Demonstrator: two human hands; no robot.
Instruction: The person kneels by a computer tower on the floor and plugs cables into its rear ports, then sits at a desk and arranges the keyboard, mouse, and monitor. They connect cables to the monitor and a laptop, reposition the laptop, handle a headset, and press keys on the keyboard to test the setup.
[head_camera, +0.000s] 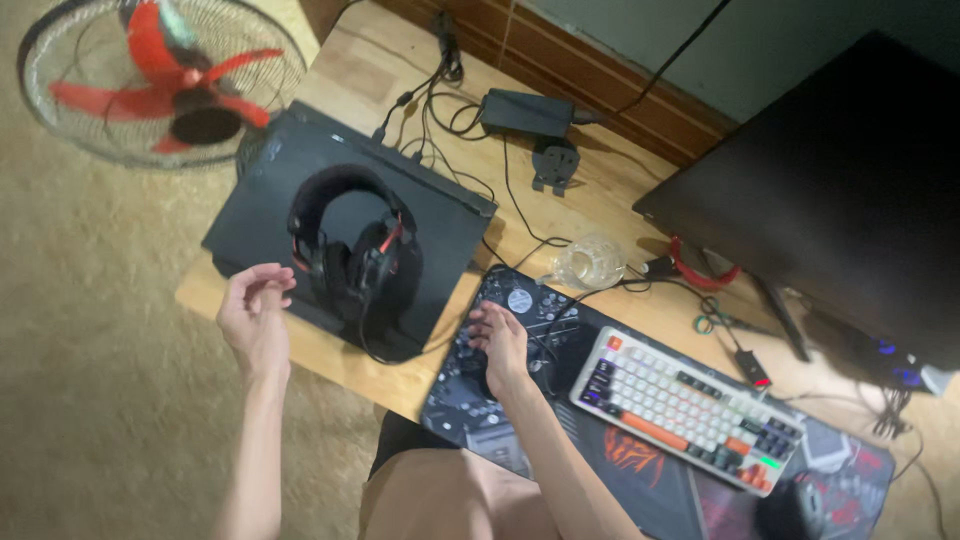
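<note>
A light wooden desk (600, 200) stands over a tan carpeted floor (90, 380), seen from above, with a red-bladed fan (165, 80) in a wire cage at upper left and a dark monitor (830, 190) at upper right. A closed black laptop (270, 190) lies on the desk's left end, and a black-and-red headset (350, 250) rests on its lid, earcups toward the person and headband arching away, so that its long axis runs roughly from near edge to far edge. The left hand (255, 315) hangs in the air just off the near-left corner of the laptop, fingers loosely curled and grasping nothing; the headset lies to its right and slightly beyond, near but not touching. The right hand (500, 345) rests palm-down on a dark printed desk mat (650, 480), fingers spread and slack, also holding nothing (whether the fingertips touch the cable beneath them cannot be told). The left hand is nearer the headset's left earcup, and the right hand sits to the other side, near the headset's trailing cable. A white-and-grey keyboard (690, 405) with orange keys lies on the mat to the right of that hand, a dark mouse (790, 510) at its near end. A crumpled clear plastic wrapper (590, 262), a black power adapter (525, 112) and loose cables occupy the far desk.
</note>
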